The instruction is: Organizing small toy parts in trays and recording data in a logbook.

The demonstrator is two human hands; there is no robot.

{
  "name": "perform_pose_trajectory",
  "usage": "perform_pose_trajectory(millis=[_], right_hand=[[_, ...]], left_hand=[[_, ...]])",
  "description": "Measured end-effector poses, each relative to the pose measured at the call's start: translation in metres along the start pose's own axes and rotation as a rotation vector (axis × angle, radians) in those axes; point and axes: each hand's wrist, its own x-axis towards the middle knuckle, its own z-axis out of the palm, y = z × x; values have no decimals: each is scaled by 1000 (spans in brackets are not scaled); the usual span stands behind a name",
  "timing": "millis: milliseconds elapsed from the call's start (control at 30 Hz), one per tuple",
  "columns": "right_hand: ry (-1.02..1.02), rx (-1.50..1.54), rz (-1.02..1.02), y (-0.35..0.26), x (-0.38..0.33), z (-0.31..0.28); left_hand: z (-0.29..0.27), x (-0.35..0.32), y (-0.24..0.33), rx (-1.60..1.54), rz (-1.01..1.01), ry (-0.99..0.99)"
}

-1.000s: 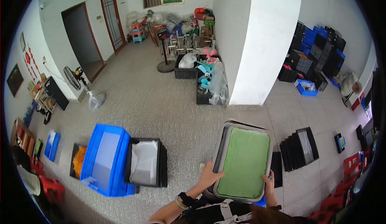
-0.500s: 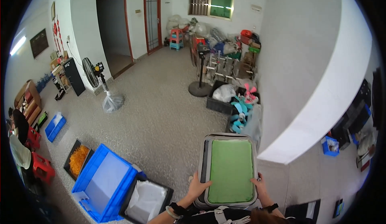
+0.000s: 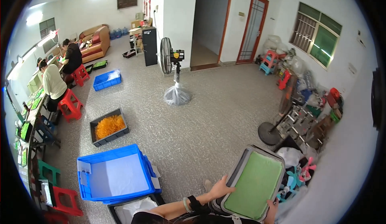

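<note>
My left hand (image 3: 220, 188) grips the near-left side of a grey rectangular tray (image 3: 277, 156), thumb over its rim. On the opposite side, my right hand (image 3: 272, 210) is closed round the edge, partly cut off from sight by the tray. A flat green sheet or layer (image 3: 255, 183) covers the tray's inside; I cannot tell its material. More grey rims show under the top one, so it looks like a stack. The tray is tilted in the picture, in front of my body.
Left of me stand a blue crate (image 3: 116, 149) and a dark bin with white lining (image 3: 136, 208). Farther off are a grey bin of orange pieces (image 3: 109, 126) and a standing fan (image 3: 172, 59). Two people sit at a workbench on the left. Fan blades and bags lie along the right wall.
The view has swung left, so the workbench and people show more fully. The tray and both hands now appear farther right in the picture, with the grip kept.
</note>
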Motion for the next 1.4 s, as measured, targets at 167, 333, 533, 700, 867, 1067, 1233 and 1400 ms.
perform_pose_trajectory(millis=[167, 333, 533, 700, 867, 1067, 1233, 1400], right_hand=[[-251, 78, -116, -95, 133, 164], [-609, -84, -1, -202, 176, 369], [-993, -362, -151, -255, 195, 644], [-1152, -483, -136, -248, 201, 850], [-1209, -491, -208, -281, 198, 993], [-1315, -342, -213, -316, 196, 1205], [-1425, -420, -277, -324, 218, 1412], [-1531, -447, -324, -378, 205, 1556]], left_hand=[[-108, 88, 3, -201, -128, 267], [-233, 122, -13, -258, -226, 603], [-394, 133, -63, -630, -205, 1137], [-545, 149, -134, -647, -267, 1310], [-684, 164, -124, -641, -246, 1352], [-869, 209, -168, -568, -228, 1441], [-1024, 252, -188, -620, -217, 1592], [-1151, 281, -198, -655, -243, 1669]])
